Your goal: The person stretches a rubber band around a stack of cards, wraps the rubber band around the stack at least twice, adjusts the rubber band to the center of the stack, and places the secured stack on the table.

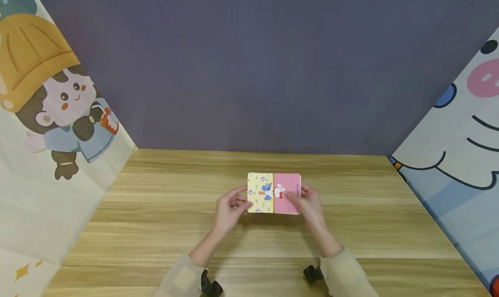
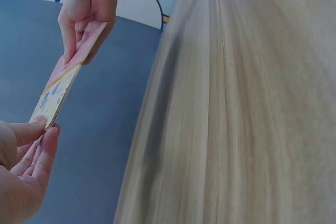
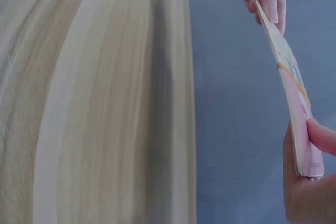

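Note:
Held up over the table by both hands is a small notebook [image 1: 287, 181], spread open with a pale yellow patterned left side and a pink right side bearing a white rabbit. An orange-yellow band [image 3: 294, 81] runs across it where the two colours meet. My left hand [image 1: 228, 210] pinches the yellow end between thumb and fingers, at its lower left corner. On the pink end, my right hand [image 1: 312, 205] lays its thumb over the front, with fingers behind. Edge-on in the wrist views, the notebook [image 2: 73, 69] looks thin and layered.
Below the hands spreads a wood-grain table [image 1: 175, 236]. A dark grey-blue panel [image 1: 257, 71] stands along its back edge. Cartoon-printed sheets flank it, one at left [image 1: 23, 193] and one at right [image 1: 440, 201]. Both sleeves carry small black devices at the wrists.

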Demonstrator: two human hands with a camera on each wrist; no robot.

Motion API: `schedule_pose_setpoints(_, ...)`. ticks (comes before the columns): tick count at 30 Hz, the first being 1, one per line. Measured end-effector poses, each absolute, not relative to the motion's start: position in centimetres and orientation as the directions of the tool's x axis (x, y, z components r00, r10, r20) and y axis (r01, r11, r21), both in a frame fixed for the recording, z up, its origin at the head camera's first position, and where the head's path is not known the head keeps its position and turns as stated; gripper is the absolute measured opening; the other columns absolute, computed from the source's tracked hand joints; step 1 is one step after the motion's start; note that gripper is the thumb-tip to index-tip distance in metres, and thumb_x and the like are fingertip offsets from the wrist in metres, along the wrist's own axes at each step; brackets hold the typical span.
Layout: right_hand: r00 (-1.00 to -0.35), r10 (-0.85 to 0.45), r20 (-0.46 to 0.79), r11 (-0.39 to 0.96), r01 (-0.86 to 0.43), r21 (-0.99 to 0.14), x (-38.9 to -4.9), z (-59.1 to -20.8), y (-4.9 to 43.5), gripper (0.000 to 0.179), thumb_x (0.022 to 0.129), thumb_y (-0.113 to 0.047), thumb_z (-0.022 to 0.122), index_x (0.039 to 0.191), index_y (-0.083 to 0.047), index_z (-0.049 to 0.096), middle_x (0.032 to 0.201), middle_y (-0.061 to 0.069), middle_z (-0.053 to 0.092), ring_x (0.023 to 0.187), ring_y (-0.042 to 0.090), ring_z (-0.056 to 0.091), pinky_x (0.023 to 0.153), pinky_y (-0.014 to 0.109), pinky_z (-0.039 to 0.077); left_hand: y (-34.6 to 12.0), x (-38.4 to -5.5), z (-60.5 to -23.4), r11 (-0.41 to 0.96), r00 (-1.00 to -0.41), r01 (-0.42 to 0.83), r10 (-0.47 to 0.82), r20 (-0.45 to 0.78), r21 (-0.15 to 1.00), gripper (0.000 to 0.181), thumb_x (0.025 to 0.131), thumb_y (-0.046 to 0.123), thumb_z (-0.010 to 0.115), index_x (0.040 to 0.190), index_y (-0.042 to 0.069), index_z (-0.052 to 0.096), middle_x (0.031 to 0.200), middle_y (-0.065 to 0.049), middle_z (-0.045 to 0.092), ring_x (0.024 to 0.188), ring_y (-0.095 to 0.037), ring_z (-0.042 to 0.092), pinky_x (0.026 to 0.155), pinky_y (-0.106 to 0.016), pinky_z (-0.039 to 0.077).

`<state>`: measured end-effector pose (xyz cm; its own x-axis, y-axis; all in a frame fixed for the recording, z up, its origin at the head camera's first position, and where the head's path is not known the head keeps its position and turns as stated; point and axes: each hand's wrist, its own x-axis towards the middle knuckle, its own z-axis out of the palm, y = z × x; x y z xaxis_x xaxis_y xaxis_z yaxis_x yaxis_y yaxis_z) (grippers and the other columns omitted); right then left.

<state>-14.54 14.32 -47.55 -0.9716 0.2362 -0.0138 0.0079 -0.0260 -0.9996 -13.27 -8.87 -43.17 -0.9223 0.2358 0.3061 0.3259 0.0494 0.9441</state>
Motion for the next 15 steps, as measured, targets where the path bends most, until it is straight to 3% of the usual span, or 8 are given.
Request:
schedule_pose_setpoints(6,-0.952,0.305,-0.013,-0.031,0.004,-1.000,-17.6,-52.6,16.2,0.053,0.063,-0.018,0.080,0.107,-0.002,0.055,0.091,0.012,0.064,0.071,0.021,0.063,0.057,0.032,0.054,-8.9,-14.0,-43.2,0.057,-0.937,0.289,0.220,0.271,0.956,0.040,0.073,-0.013,0.062,0.112,-0.014,0.050,0.079,-0.028,0.060,0.059,-0.044,0.056,0.054,-0.037,0.054)
schedule_pose_setpoints(12,-0.950,0.311,-0.017,-0.076,-0.007,-0.997,-17.8,-52.5,16.6,0.047,0.064,-0.015,0.079,0.104,-0.001,0.058,0.086,0.008,0.065,0.069,0.017,0.063,0.053,0.028,0.054,-9.2,-14.9,-44.0,0.036,-0.953,0.240,0.197,0.229,0.970,0.040,0.073,-0.014,0.061,0.112,-0.014,0.050,0.080,-0.030,0.060,0.061,-0.047,0.056,0.055,-0.044,0.052)
schedule_pose_setpoints(15,-0.957,0.290,-0.019,-0.095,-0.009,-0.995,-17.8,-52.3,16.6,0.049,0.063,-0.017,0.080,0.104,-0.001,0.059,0.087,0.008,0.065,0.071,0.018,0.064,0.056,0.030,0.055,-9.3,-15.6,-44.8,0.044,-0.959,0.216,0.198,0.204,0.975,0.040,0.073,-0.013,0.062,0.112,-0.012,0.051,0.080,-0.028,0.060,0.060,-0.044,0.057,0.055,-0.042,0.053)
